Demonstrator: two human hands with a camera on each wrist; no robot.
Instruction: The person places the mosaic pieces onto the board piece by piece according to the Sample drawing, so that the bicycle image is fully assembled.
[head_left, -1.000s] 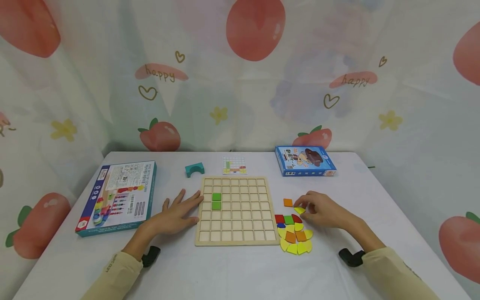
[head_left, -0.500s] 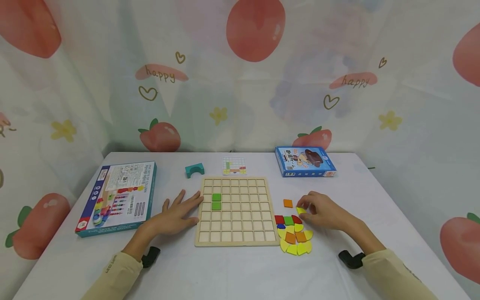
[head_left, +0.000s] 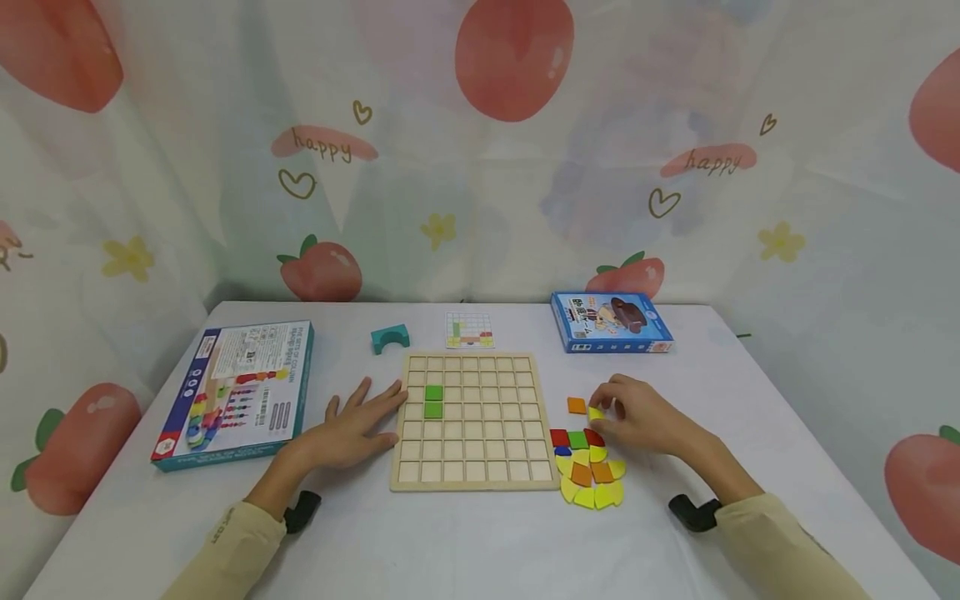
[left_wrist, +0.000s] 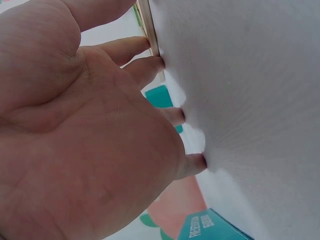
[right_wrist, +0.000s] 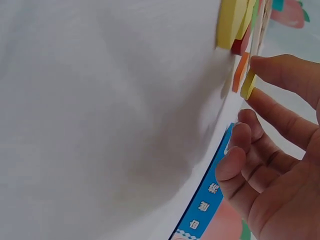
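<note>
A square wooden grid board (head_left: 475, 487) lies in the middle of the table, with two green square tiles (head_left: 433, 409) in one column of its cells. My left hand (head_left: 348, 432) rests with spread fingers at the board's left edge; in the left wrist view its fingertips (left_wrist: 156, 62) touch the board's side and the cloth. To the right of the board, my right hand (head_left: 641, 414) pinches a yellow tile (right_wrist: 248, 85) between thumb and index finger. Beside that hand are an orange square tile (head_left: 576, 406) and a cluster of red, green, blue, orange and yellow tiles (head_left: 602, 472).
A printed pattern card (head_left: 469, 330) lies behind the board, beside a teal arch block (head_left: 390, 337). A blue game box (head_left: 611, 322) stands at the back right. A larger flat box (head_left: 236, 392) lies at the left on the white tablecloth (head_left: 450, 546).
My right hand has lifted the yellow tile and shifted slightly left with it, turning it between the fingertips. My left hand has stayed at the board's edge.
</note>
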